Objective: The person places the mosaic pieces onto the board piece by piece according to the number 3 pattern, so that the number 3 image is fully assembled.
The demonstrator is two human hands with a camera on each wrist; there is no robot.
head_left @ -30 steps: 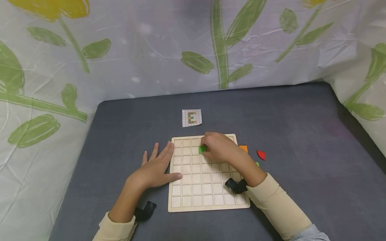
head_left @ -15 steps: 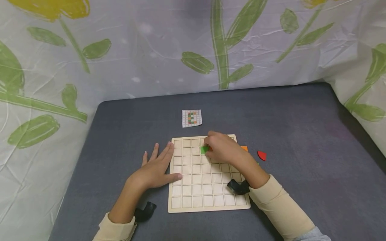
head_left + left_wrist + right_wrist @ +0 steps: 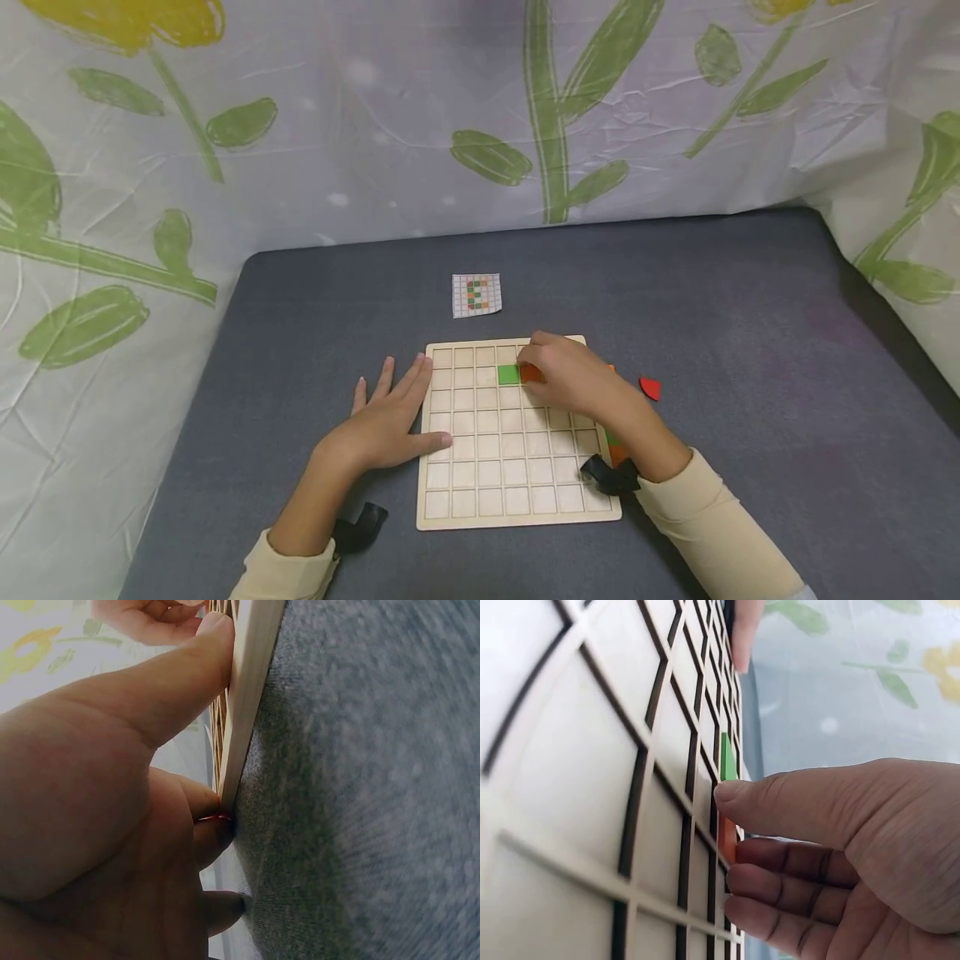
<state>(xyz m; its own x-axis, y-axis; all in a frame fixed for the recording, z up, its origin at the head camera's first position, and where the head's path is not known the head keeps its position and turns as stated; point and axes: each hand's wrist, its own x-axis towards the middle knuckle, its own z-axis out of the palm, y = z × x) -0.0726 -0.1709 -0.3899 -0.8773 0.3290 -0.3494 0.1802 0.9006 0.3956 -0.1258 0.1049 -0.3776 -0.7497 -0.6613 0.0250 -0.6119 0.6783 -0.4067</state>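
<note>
A square wooden grid board (image 3: 491,477) lies on the table. My left hand (image 3: 381,423) rests at its left edge, fingers spread, with the thumb over the board and the fingertips along the side. In an upper row of cells sits a green square tile (image 3: 508,375). Directly to its right, my right hand (image 3: 573,375) pinches an orange tile (image 3: 529,372) between thumb and fingers. The right wrist view shows the thumb (image 3: 731,792) at the edge where the green tile (image 3: 726,757) meets the orange one (image 3: 727,836).
A small printed card (image 3: 476,296) with a coloured grid pattern lies beyond the board. To the board's right are a red quarter-round piece (image 3: 650,388) and an orange tile (image 3: 618,455), partly covered by the right forearm. A flower-printed cloth (image 3: 375,125) hangs behind the table.
The green tile has shifted slightly right and my right hand no longer covers its edge. That hand has moved right, showing more of the orange tile. My left hand has stayed put.
</note>
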